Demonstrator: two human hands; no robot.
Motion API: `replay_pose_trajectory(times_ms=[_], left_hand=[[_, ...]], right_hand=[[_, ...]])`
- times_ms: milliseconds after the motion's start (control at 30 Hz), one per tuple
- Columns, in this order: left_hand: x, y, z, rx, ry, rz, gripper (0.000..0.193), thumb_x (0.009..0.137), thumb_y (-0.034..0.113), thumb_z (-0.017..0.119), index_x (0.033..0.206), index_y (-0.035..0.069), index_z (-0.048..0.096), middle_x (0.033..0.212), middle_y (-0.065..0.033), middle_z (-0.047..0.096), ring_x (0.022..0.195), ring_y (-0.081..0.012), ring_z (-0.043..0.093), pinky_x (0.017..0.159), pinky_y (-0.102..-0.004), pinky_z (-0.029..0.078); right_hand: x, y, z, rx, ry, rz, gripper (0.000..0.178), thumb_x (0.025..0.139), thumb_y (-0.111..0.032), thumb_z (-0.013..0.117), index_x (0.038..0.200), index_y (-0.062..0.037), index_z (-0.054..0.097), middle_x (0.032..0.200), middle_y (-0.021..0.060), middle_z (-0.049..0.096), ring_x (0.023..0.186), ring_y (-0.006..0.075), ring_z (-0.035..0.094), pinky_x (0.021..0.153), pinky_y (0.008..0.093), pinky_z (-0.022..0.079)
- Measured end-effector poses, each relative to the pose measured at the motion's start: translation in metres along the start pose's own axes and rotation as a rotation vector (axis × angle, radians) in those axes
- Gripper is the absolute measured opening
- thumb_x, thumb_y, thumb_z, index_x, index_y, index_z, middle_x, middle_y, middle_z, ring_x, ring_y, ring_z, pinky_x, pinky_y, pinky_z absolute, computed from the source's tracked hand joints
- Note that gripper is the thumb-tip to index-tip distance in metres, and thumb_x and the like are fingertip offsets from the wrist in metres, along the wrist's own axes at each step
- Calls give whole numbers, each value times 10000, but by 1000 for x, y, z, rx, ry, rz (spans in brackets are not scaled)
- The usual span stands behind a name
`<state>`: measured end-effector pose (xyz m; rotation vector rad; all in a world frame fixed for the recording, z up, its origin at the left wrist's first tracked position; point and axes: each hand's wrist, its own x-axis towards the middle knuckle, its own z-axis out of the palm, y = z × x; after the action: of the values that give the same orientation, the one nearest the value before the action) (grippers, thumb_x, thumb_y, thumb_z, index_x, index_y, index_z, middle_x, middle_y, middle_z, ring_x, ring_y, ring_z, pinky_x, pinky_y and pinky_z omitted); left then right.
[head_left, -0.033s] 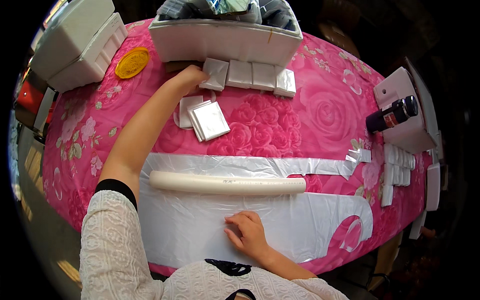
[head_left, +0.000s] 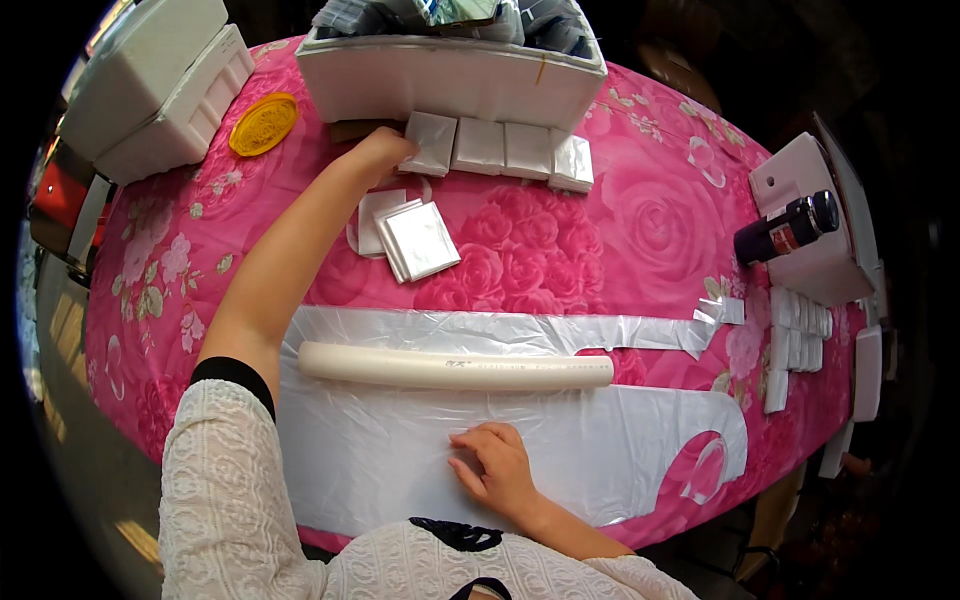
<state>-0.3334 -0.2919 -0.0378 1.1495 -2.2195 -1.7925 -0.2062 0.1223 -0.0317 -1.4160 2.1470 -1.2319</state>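
Out at the far side, my left hand (head_left: pixel 385 153) has its fingers closed at the left edge of a folded plastic bag (head_left: pixel 431 143); its fingertips are partly hidden. That packet begins a row of folded bags (head_left: pixel 503 150) along the foam box. Just nearer lies a small stack of folded bags (head_left: pixel 424 243). Before me a silvery white plastic bag (head_left: pixel 370 440) is spread flat, its handle end to the right. A cream plastic pipe (head_left: pixel 455 367) lies lengthwise across it. My right hand (head_left: pixel 496 465) rests on the bag below the pipe, loosely curled with thumb and fingers apart, holding nothing.
A white foam box (head_left: pixel 450 78) full of dark packages stands at the back. Foam boxes (head_left: pixel 170 110) and a yellow round lid (head_left: pixel 263 124) sit at the left. On the right are a dark bottle (head_left: pixel 786 228), a white box (head_left: pixel 815 265) and small white packets (head_left: pixel 797 335).
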Motion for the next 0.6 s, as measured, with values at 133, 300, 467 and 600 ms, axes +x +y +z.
replay_pose_trajectory(times_ms=[133,300,467,600], left_hand=[[13,-11,-1,-178,120,22,345,764,98,598,1039,-102,541,957,-148,600,869,-244,594,746,-329,475],[-19,13,3,346,414,341,374,772,241,605,1003,-51,568,916,-208,592,819,-329,582,754,-407,458],[-90,-38,-20,408,589,466,467,797,290,613,1088,-59,506,1031,-205,567,921,-293,576,792,-356,469],[-119,-72,-21,111,392,198,511,798,270,631,1150,-64,468,1127,-192,523,956,-241,566,782,-323,469]], right_hand=[[1,-2,0,8,-13,0,264,665,-97,689,920,-84,622,863,46,616,874,238,539,784,344,425],[1,-4,-3,18,-37,-17,290,667,-80,691,946,-69,613,876,57,612,867,249,546,787,349,426],[22,-19,-43,49,-57,-145,351,683,-35,675,1019,-46,574,964,104,584,915,276,542,785,372,449],[112,4,-43,38,12,-30,359,739,-49,639,1080,-15,533,1048,153,544,941,308,535,803,368,447]])
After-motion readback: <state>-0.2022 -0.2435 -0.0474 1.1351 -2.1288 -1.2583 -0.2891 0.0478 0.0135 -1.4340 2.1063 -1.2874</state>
